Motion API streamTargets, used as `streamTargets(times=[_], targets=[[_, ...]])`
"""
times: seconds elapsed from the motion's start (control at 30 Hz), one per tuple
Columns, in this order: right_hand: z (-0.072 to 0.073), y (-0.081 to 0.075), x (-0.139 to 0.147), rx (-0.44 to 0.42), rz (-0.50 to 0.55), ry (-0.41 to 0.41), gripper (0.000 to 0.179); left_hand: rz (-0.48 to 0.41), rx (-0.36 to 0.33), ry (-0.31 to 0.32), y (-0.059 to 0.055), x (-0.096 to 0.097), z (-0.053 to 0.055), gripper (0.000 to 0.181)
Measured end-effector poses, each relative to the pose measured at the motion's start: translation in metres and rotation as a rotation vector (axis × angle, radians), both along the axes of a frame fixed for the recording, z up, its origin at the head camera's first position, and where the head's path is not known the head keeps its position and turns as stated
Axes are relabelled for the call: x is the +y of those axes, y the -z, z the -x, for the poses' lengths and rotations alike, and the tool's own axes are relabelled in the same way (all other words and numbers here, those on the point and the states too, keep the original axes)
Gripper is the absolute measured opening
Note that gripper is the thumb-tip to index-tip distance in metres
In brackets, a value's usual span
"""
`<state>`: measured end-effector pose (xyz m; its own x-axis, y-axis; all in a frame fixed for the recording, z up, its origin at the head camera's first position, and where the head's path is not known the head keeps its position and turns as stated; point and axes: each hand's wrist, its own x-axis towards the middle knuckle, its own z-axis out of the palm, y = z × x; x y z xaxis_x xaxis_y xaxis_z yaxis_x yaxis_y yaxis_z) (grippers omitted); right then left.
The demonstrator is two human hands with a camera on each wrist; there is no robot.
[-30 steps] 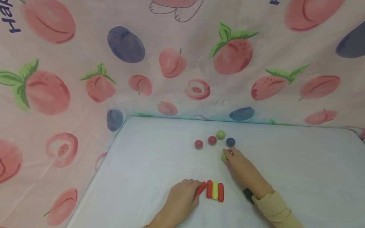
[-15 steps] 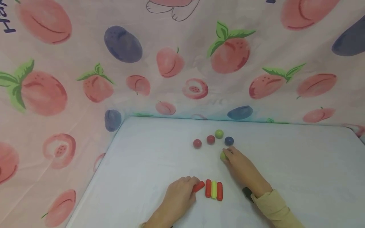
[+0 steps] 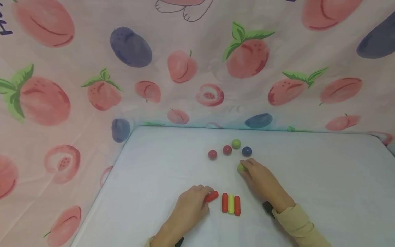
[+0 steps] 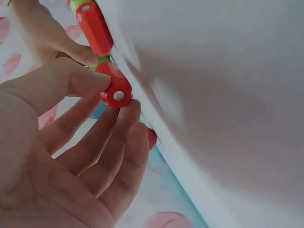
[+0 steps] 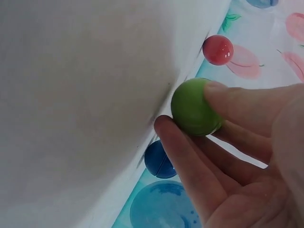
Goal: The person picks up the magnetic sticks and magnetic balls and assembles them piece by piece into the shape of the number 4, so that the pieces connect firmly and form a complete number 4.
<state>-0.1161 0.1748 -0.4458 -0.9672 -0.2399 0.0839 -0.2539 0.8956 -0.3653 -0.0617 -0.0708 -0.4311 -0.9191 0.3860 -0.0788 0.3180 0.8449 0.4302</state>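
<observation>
My left hand pinches a red stick between thumb and fingers; the left wrist view shows a white dot on the end of this red stick. Just right of it, two red sticks and a yellow-green stick lie side by side on the white table, the yellow-green one in the middle. Farther back, my right hand holds a green ball with its thumb and fingers. Beyond that hand lie a blue ball, another green ball and two red balls.
The white table runs back to a cloth backdrop printed with peaches and dark blue fruit. More of that cloth hangs along the left side. A dark band shows at the right wrist.
My left hand has drawn the red stick slightly left and back, away from the row, and turned it flatter. My right hand stays at the green ball. The head view has shifted slightly.
</observation>
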Motion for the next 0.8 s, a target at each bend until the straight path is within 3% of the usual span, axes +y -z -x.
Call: streamTargets(times=[0.33, 0.8], targets=[[0.000, -0.003, -0.005, -0.088, 0.091, -0.002, 0.041, 0.004, 0.027, -0.007, -0.008, -0.002, 0.009, 0.037], [-0.004, -0.004, -0.007, -0.076, 0.142, -0.027, 0.042, -0.043, 0.107, 0.032, 0.002, -0.001, 0.026, 0.032]])
